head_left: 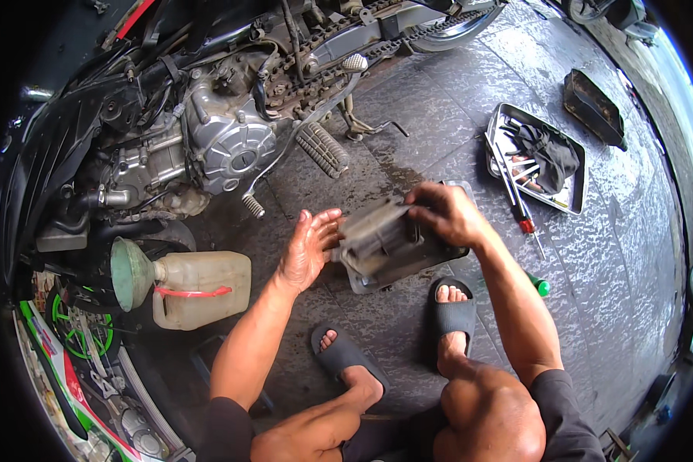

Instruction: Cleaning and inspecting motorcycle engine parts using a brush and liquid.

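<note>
A grey, box-like part [379,233], smeared by motion, is tilted above a dark shallow tray [369,282] on the floor between my feet and the motorcycle. My right hand [448,215] grips its far right edge, with the fingers bent over the rim. At the left end of the part, my left hand [308,252] has its fingers spread and the palm turned toward it. Whether those fingertips touch it I cannot tell. The part's exact kind is too blurred to make out.
The motorcycle's engine [235,142] and footpeg [323,150] stand ahead. A jerrycan [208,286] with a green funnel [131,274] lies left. On the right are a tool tray [581,181], a screwdriver [527,225], a black bin [594,108] and a green-capped object [543,288].
</note>
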